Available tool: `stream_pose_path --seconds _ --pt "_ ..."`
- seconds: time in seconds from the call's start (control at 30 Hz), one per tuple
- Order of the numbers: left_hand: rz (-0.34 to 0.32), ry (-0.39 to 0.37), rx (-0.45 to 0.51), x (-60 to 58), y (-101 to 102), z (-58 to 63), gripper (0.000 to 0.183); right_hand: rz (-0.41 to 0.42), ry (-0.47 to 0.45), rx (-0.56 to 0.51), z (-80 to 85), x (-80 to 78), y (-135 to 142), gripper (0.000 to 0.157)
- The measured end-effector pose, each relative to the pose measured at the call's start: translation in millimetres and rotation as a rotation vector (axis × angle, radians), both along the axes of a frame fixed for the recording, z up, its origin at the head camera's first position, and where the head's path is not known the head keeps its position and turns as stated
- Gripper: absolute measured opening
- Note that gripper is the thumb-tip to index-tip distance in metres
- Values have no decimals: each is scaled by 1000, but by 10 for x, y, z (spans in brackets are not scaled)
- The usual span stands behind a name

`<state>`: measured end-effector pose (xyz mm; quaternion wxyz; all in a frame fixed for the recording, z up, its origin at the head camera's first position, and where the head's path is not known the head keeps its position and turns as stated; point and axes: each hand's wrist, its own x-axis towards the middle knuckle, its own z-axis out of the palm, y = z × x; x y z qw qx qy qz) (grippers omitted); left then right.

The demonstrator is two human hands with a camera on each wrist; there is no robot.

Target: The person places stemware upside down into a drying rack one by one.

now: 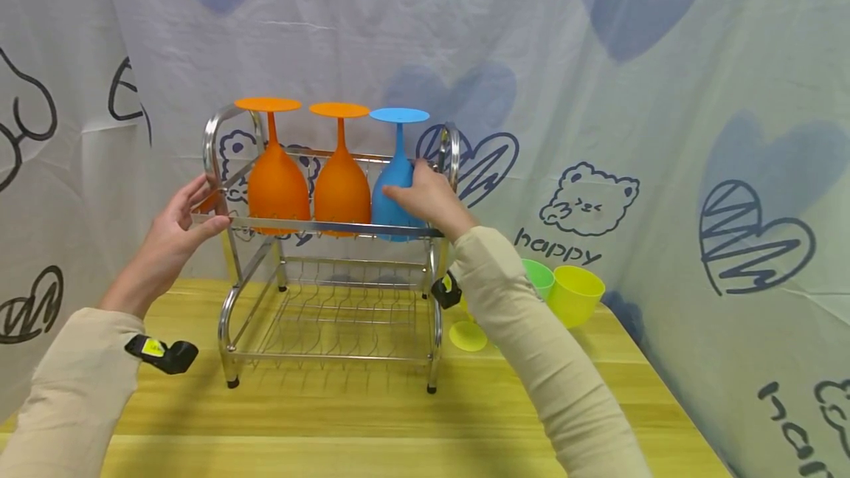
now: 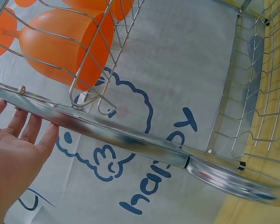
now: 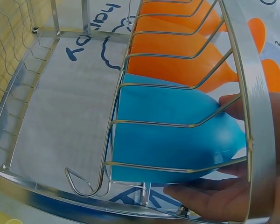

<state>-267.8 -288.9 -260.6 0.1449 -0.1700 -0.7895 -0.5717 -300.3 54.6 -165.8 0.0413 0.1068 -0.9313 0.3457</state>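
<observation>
A blue wine glass (image 1: 395,190) stands upside down at the right end of the upper tier of a metal dish rack (image 1: 332,227). My right hand (image 1: 432,198) grips its bowl, thumb on the near side; in the right wrist view the fingers (image 3: 200,198) reach along the bowl behind the wires. Two orange wine glasses (image 1: 278,186) (image 1: 341,186) stand inverted to its left, feet upward. At the rack's left end my left hand (image 1: 169,234) touches the frame, its fingertips (image 2: 49,133) against the side tube and its thumb by the front bar.
Below, the rack's lower wire tier (image 1: 345,316) holds nothing visible. Right of the rack on the wooden table (image 1: 319,434) are a yellow cup (image 1: 578,293) and a green cup (image 1: 539,277), partly behind my right sleeve. A yellow round foot (image 1: 468,336) shows nearby. A printed curtain (image 1: 664,131) hangs behind.
</observation>
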Motion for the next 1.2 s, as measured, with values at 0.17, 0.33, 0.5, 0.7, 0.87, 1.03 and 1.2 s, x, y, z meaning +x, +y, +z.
stream_pose_path --seconds 0.17,0.33,0.5,0.7,0.87,1.03,1.2 --pt "9 10 -3 -4 11 -5 73 0 -7 1 2 5 1 73" --pt "15 15 -9 6 34 -11 73 3 8 19 -4 38 19 73" --pt "25 10 2 27 46 -26 72 38 75 39 5 160 78 74" --pt "76 29 47 72 102 -69 81 144 248 -17 11 432 281 55" --pt "149 81 33 111 189 -99 77 144 389 -115 -52 613 519 41" --pt "214 93 29 163 259 -113 72 64 490 -181 -136 691 794 35" --pt "234 48 77 248 315 -113 68 -3 536 -203 -272 666 1135 32"
